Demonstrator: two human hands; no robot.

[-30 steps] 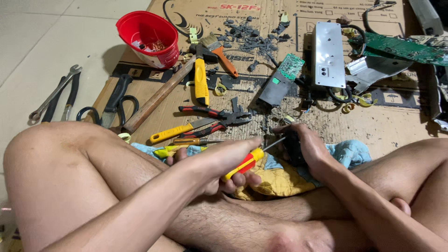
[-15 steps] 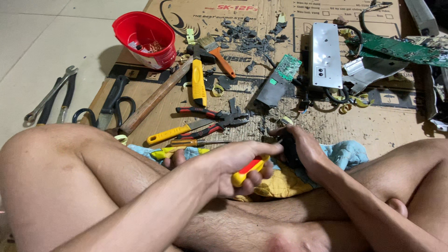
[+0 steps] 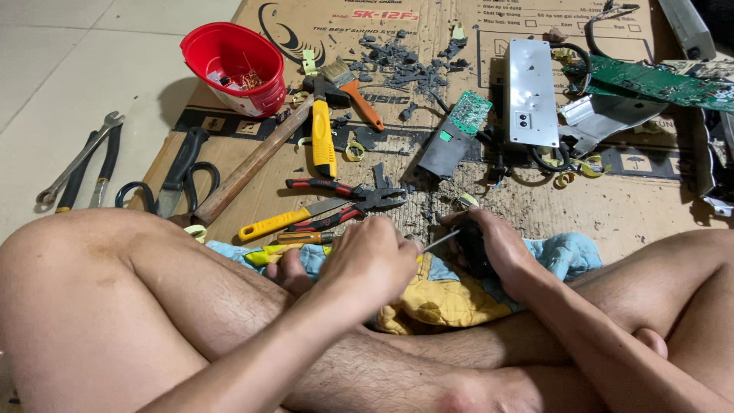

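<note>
A person sits cross-legged on the floor, bare knees framing the view. The left hand [image 3: 375, 260] is closed around a screwdriver [image 3: 437, 242], whose thin metal shaft points right toward a small black part [image 3: 470, 248]. The right hand [image 3: 497, 245] is wrapped around that black part, holding it just above a yellow and blue cloth [image 3: 443, 294] that lies between the legs. Beyond the hands, a flattened cardboard sheet [image 3: 612, 206] covers the floor and carries scattered tools: red-handled pliers [image 3: 344, 200], a yellow-handled utility knife [image 3: 284, 220], a hammer [image 3: 260, 157], a paintbrush [image 3: 353, 95], a red plastic bowl [image 3: 235, 67], a silver metal plate [image 3: 530, 93] and green circuit boards [image 3: 650, 80]. Wrenches [image 3: 80, 164] lie on the tiles at far left.
</note>
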